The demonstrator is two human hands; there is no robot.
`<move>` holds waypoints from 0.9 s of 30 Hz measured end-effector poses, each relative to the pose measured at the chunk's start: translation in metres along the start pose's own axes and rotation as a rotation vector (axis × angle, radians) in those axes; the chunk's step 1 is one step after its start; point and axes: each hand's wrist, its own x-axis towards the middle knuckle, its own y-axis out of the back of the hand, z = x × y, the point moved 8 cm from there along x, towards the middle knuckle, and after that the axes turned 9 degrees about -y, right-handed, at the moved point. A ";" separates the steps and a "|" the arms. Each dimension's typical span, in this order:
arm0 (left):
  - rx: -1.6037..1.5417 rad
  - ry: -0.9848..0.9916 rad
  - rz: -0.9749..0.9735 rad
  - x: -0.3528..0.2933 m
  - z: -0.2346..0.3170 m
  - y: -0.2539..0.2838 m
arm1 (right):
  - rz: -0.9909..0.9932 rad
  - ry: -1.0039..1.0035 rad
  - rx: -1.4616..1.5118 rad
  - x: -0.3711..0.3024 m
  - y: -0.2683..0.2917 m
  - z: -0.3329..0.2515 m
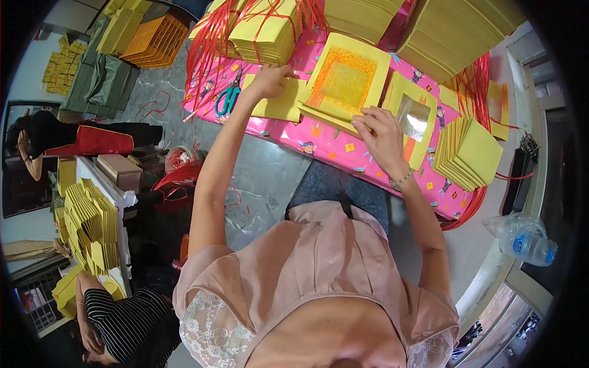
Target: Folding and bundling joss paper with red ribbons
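My left hand (270, 81) rests on a flat yellow paper packet (279, 108), its fingers stretched over the upper edge and partly hidden. My right hand (381, 138), wearing a bracelet, touches the lower right corner of a stack of yellow paper sheets (319, 101). Its fingers are loosely bent and apart. An orange-patterned border with a dull gold middle marks the top sheet. Right of it lies another yellow sheet (392, 98) with a shiny silver panel (412, 116). Teal-handled scissors (228, 100) lie left of the packet.
Tied yellow paper bundles (264, 37) and red strings (205, 46) crowd the back of the pink table (331, 148). A fanned yellow stack (469, 153) stands at right. A plastic bottle (534, 246) lies beyond. Two other people (126, 322) are at left, near more stacks (92, 221).
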 end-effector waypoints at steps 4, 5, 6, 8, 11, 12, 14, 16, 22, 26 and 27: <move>0.004 -0.077 0.312 -0.012 0.025 0.025 | -0.057 -0.089 0.060 0.006 0.001 0.006; 0.007 -0.075 0.311 -0.018 0.033 0.029 | -0.081 -0.111 0.069 0.008 0.000 0.006; -0.196 -0.062 0.397 -0.022 0.038 0.034 | -0.079 -0.115 0.067 0.010 0.001 0.007; -0.401 -0.047 0.478 -0.030 0.049 0.035 | -0.127 -0.145 0.103 0.012 -0.002 0.011; -0.792 0.126 0.463 -0.042 0.054 0.019 | -0.150 -0.180 0.120 0.014 -0.003 0.014; -0.858 0.145 0.443 -0.044 0.062 0.017 | -0.149 -0.183 0.119 0.014 -0.003 0.015; -0.986 0.133 0.432 -0.045 0.073 0.015 | -0.148 -0.173 0.111 0.013 -0.004 0.016; -1.001 0.120 0.409 -0.048 0.081 0.014 | -0.154 -0.196 0.140 0.014 -0.004 0.016; -0.928 0.049 0.383 -0.049 0.080 0.005 | -0.170 -0.249 0.182 0.016 -0.008 0.024; -0.861 0.056 0.356 -0.048 0.081 0.004 | -0.136 -0.242 0.183 0.015 -0.010 0.027; -0.861 0.057 0.355 -0.048 0.082 0.004 | -0.136 -0.242 0.183 0.015 -0.010 0.027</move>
